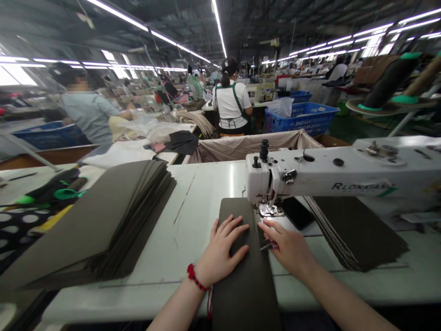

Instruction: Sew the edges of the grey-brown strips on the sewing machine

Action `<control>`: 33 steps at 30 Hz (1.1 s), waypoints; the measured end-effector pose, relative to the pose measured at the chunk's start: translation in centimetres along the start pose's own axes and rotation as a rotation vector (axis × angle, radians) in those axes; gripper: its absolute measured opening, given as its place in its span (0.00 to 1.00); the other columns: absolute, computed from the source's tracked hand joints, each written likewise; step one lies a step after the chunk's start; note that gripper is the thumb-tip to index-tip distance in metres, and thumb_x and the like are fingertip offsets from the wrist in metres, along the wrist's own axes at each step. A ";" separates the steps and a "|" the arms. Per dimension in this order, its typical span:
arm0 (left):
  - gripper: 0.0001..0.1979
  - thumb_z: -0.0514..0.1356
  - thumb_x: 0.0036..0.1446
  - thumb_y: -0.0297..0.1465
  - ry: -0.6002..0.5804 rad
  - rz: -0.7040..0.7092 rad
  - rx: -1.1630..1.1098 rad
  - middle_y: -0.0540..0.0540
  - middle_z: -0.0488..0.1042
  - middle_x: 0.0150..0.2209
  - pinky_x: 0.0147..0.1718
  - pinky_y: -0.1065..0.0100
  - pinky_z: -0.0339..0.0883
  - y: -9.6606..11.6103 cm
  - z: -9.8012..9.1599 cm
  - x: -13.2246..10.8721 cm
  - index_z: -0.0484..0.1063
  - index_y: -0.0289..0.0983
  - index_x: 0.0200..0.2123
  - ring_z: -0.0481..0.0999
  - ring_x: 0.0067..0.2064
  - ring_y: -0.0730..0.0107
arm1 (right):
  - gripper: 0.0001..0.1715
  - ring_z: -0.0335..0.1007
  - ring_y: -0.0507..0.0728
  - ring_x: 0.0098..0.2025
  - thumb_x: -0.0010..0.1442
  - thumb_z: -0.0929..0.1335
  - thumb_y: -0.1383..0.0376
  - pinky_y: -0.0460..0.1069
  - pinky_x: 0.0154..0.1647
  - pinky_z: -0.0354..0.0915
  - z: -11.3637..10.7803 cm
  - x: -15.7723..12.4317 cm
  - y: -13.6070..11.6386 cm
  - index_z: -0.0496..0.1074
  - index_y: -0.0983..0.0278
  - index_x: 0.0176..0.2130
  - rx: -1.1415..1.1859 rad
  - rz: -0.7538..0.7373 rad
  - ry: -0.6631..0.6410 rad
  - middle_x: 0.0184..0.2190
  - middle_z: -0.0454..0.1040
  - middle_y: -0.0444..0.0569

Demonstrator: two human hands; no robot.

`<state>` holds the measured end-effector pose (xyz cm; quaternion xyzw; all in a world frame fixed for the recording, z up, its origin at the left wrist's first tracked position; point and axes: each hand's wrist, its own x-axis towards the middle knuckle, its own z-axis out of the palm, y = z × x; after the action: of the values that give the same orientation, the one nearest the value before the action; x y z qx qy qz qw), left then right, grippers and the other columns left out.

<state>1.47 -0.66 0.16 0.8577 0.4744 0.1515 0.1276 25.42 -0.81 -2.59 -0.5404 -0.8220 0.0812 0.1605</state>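
Observation:
My left hand (220, 250) lies flat with spread fingers on a long dark olive fabric strip (243, 294), which runs under the presser foot (270, 210) of a white industrial sewing machine (310, 172). My right hand (285, 246) rests at the strip's right edge, pinching small metal thread snips (266, 245). A tall stack of matching fabric pieces (103, 225) lies left of my hands. A fanned pile of similar pieces (354, 232) lies to the right, beneath the machine arm. A black phone (298, 212) lies on the table next to the needle plate.
The white sewing table (193, 234) holds both piles. A beige cloth bin (241, 148) stands behind it. Blue plastic crates (301, 118), thread cones (391, 80) and co-workers (230, 99) fill the factory beyond. Green-handled tools (51, 191) lie at the left.

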 end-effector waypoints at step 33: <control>0.21 0.51 0.66 0.33 0.002 -0.047 0.020 0.54 0.57 0.65 0.65 0.47 0.39 -0.4 0.7 0.3 0.58 0.50 0.61 0.49 0.68 0.61 | 0.38 0.69 0.59 0.54 0.54 0.61 0.75 0.52 0.49 0.67 -0.1 0.0 -0.1 0.62 0.53 0.61 0.027 0.007 -0.022 0.63 0.62 0.44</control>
<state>1.60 -0.24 -0.59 0.8474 0.4960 0.1447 0.1221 25.33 -0.84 -2.44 -0.5400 -0.8207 0.0985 0.1586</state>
